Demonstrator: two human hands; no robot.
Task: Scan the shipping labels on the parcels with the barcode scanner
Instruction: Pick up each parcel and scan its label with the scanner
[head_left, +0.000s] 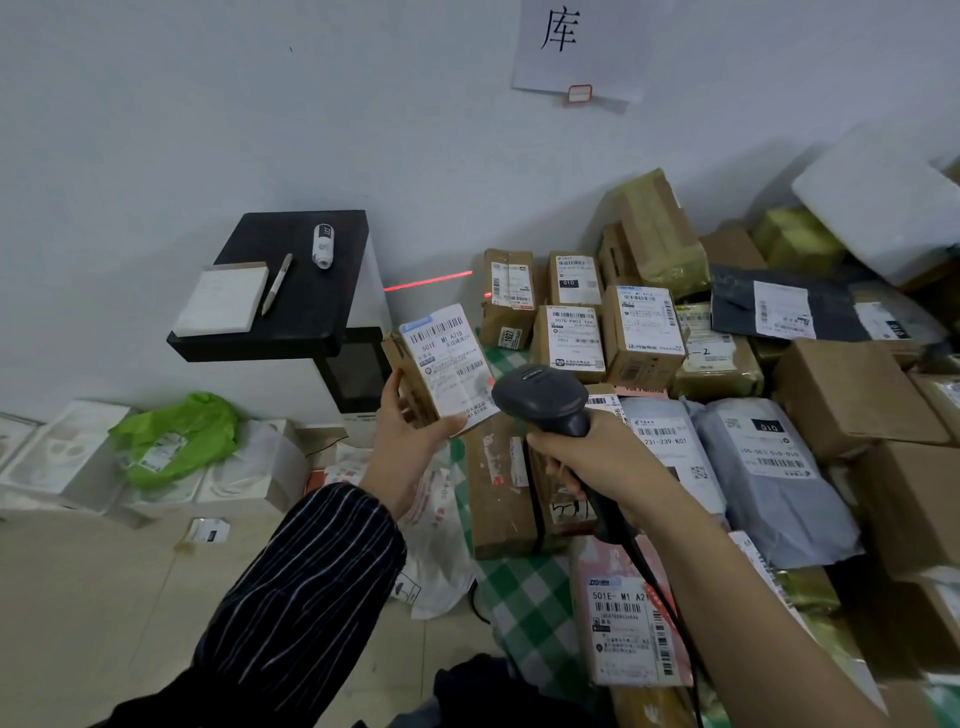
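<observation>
Left hand (410, 421) grips the lower end of a small cardboard parcel (410, 387), thumb across the front and fingers curled behind. The parcel is held in the air, tilted, with its white shipping label (449, 358) facing the viewer. Right hand (597, 457) is wrapped round the handle of a dark barcode scanner (540, 397). The scanner head sits just right of the parcel's lower corner; whether they touch cannot be told. The scanner's cable (649, 571) runs down from the handle, below and right of the parcel.

A red laser line (428, 282) lies on the wall above the parcel, not on its label, and reaches a taped carton (506, 299) up and right of the parcel. Further right of the parcel stands a row of labelled cartons (569, 335). Below and right of it lie grey mailers (769, 467) and a pink mailer (623, 623) on a green checked cloth (530, 597).

Left of the parcel is a black-topped stand (311, 306) bearing a white pad (221, 304), a pen (277, 283) and a white cylinder (323, 245). Lower left of the parcel, a green bag (176, 436) rests on white boxes (62, 457). A striped sleeve (306, 587) covers the left forearm below the parcel.
</observation>
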